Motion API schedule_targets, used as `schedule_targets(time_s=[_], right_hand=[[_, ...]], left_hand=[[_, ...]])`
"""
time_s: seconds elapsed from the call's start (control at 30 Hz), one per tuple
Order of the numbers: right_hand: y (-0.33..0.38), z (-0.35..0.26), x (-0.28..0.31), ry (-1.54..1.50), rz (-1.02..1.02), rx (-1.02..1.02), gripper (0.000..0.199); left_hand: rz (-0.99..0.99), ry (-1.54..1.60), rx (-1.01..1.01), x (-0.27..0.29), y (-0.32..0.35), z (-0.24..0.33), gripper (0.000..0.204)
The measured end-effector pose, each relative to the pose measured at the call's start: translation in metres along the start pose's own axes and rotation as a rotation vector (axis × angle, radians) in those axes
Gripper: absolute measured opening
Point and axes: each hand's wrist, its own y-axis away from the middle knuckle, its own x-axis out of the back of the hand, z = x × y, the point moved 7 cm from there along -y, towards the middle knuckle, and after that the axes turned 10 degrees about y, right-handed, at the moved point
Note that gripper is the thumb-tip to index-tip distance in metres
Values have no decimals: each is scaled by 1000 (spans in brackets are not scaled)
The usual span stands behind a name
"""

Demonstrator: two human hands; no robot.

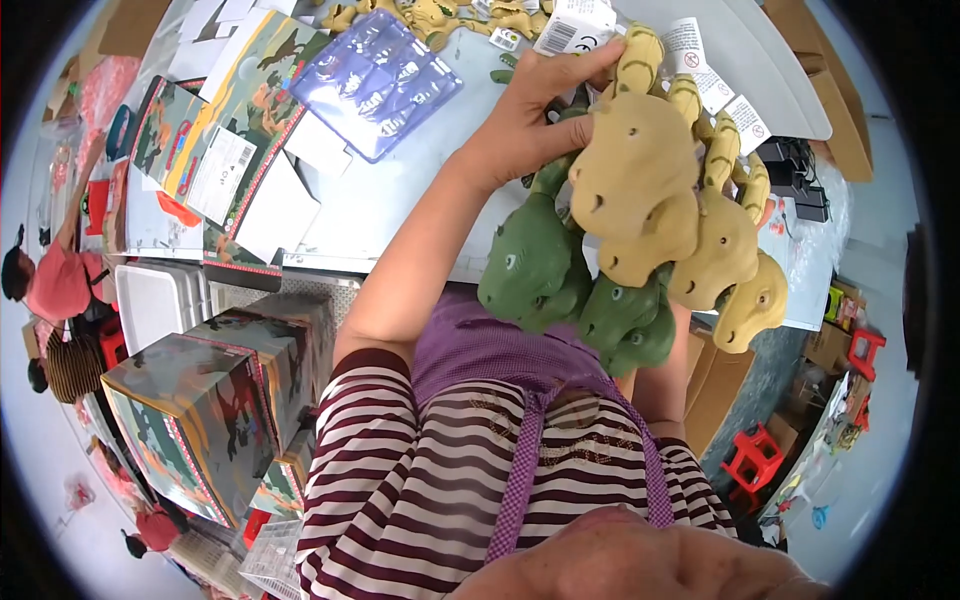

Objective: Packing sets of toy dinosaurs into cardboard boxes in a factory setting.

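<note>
A bunch of toy dinosaurs hangs together over the near edge of the worktable, heads toward me. Several are tan, with dark stripes on their tails; the largest tan toy dinosaur [640, 150] is on top. Several others, such as the front green toy dinosaur [530, 262], are green. My left hand [535, 115] is closed on the upper tan dinosaur, thumb and fingers against its side. White printed tags [685, 48] stick out among the tails. My right forearm [676, 375] rises behind the bunch, and the toys hide that hand.
On the table [400, 210] lie a clear bluish plastic blister tray [378, 85], flattened printed cartons [225, 150] and more tan toys [435, 20]. Camouflage-patterned boxes [185, 400] are stacked at lower left. Black adapters [800, 180] sit at right; a red stool [755, 455] stands on the floor. Other people are far left.
</note>
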Motion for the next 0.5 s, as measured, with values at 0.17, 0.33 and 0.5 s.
schedule_targets(time_s=[0.17,0.33,0.5], right_hand=[[-4,-79,-8,-281,250,-185,49],[-1,-141,-68,-564,466,-336,50],[3,-99,-156,-754,659,-519,51]], left_hand=[[-29,-459,30,-16,-8,35,60],[-82,-507,-111,-42,-9,48,68],[-11,-489,-199,-59,-7,50,65]])
